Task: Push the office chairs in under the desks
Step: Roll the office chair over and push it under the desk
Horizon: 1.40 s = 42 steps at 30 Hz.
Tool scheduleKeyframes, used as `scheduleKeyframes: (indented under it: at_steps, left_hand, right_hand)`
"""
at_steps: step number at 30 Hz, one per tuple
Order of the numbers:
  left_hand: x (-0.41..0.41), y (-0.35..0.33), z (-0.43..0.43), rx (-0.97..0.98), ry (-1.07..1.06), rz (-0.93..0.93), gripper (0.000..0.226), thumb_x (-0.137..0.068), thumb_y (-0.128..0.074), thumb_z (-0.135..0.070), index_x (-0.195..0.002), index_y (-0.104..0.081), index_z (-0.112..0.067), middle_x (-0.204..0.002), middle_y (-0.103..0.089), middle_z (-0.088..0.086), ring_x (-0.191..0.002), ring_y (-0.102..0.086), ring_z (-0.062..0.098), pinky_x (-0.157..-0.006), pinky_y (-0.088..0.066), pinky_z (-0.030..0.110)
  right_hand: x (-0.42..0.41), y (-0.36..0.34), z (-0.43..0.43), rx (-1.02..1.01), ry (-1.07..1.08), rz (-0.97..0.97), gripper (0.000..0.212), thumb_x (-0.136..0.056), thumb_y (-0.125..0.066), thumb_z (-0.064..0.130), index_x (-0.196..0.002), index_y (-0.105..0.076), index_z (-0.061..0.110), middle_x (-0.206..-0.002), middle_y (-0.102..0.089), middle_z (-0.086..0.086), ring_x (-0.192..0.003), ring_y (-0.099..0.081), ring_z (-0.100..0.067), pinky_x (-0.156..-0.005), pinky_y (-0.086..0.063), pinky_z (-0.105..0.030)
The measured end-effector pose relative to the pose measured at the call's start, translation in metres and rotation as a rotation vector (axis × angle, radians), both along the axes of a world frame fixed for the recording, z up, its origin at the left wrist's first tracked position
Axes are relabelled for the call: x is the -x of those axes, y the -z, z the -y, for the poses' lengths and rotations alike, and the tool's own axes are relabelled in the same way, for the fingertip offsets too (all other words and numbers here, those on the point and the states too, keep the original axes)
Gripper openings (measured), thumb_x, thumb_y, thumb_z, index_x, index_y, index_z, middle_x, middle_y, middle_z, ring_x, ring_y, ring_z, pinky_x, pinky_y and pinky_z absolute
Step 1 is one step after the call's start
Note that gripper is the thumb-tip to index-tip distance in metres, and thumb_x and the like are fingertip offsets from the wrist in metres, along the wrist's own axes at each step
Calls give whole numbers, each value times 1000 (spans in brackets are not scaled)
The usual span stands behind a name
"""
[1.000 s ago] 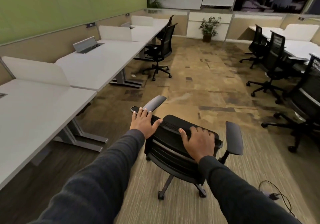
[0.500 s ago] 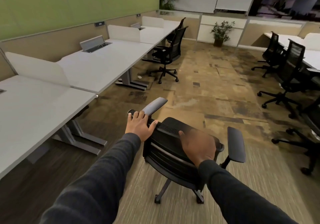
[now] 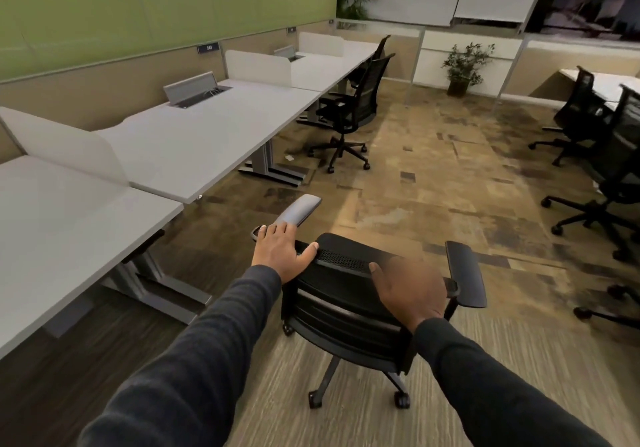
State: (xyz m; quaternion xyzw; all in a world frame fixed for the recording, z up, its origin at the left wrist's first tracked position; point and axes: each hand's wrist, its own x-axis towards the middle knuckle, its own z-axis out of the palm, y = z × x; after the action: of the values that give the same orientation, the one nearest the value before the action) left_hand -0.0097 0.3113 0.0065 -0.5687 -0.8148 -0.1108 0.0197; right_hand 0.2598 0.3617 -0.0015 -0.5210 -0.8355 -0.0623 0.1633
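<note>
Both hands, left point(image 3: 281, 252) and right point(image 3: 412, 291) (blurred, seemingly curled), rest their grip on the chair point(image 3: 346, 294) backrest top.

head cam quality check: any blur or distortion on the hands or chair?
Head view: right hand is motion-smeared on the black mesh office chair; left hand is sharper, fingers distinct. Wide-angle lens bends the long white desks. Dim, warm light; carpet at the right edge is blurred.

The right hand point(image 3: 412, 291) is smeared with blur, its fingers indistinct. The black mesh office chairs point(image 3: 620, 169) at right are cut off by the edge.
</note>
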Motion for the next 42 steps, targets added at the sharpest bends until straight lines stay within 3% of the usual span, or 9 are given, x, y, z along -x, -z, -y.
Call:
scheduleKeyframes:
  at_steps: [5, 11, 19, 25, 30, 35, 42]
  left_hand:
    - [24, 3, -45, -16, -34, -5, 56, -92, -40, -66, -108, -55, -15, -111, -63, 6, -110, -57, 28, -106, -36, 46]
    - [43, 8, -96, 26, -64, -76, 69, -89, -26, -75, -108, -59, -18, -111, -61, 3, -109, -55, 26, -99, -35, 46]
    - [76, 9, -167, 11, -167, -120, 84, -84, -17, -85, -101, -67, -21, -104, -63, 1, -103, -56, 24, -93, -35, 43]
    - [92, 14, -213, 25, -303, -139, 83, -84, -16, -83, -85, -71, -21, -92, -58, 0, -98, -56, 25, -90, -34, 42]
    - [94, 16, -255, 106, -487, -74, 84, -82, -14, -86, -98, -70, -26, -107, -61, 0, -114, -53, 25, -110, -24, 59]
    - [110, 11, -297, 117, -576, -53, 89, -77, -8, -90, -101, -68, -29, -106, -62, -1, -109, -55, 25, -95, -36, 54]
    - [147, 8, -355, 115, -676, -33, 83, -78, -11, -87, -92, -67, -27, -103, -63, -1, -104, -57, 24, -98, -33, 59]
  right_hand:
    - [22, -2, -61, 28, -38, -3, 56, -97, -33, 68, -107, -68, 26, -89, -65, 5, -82, -58, -16, -77, -47, -36]
    - [41, -3, -134, 41, -113, -16, 50, -96, -37, 65, -105, -68, 27, -90, -66, 5, -84, -59, -17, -80, -45, -37]
    - [78, 1, -246, -12, -230, -65, 46, -94, -39, 66, -89, -67, 30, -75, -61, 9, -69, -52, -14, -69, -39, -34]
    - [110, 6, -330, -33, -388, -76, 45, -93, -43, 63, -88, -69, 26, -76, -62, 5, -72, -57, -20, -68, -38, -35]
    - [134, 3, -398, -2, -490, -48, 44, -94, -45, 61, -90, -69, 24, -79, -65, 2, -77, -59, -23, -71, -40, -37]
    - [168, 0, -460, 9, -565, -42, 44, -94, -45, 62, -90, -69, 25, -79, -64, 4, -75, -58, -22, -71, -41, -37]
    - [233, 0, -539, -49, -638, -19, 50, -93, -36, 61, -83, -68, 23, -76, -64, 1, -73, -57, -24, -71, -38, -38]
